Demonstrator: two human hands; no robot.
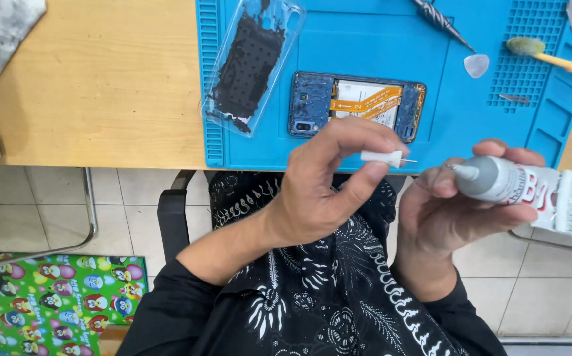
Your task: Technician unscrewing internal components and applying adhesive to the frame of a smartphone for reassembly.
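My left hand (322,188) pinches a small white cap with a thin pin (385,157) between thumb and fingers. My right hand (451,201) grips a grey glue tube (520,188), its nozzle pointing left toward the cap, a short gap between them. Both hands hover over my lap, just off the table's front edge. Beyond them an opened phone (355,103) with orange flex cables lies on a blue work mat (471,125).
A clear phone case holding a dark back panel (252,62) lies on the mat's left edge. A screwdriver (441,21), a white pick (476,65) and a brush (550,56) lie at the mat's right. A patterned box (55,300) rests on the tiled floor.
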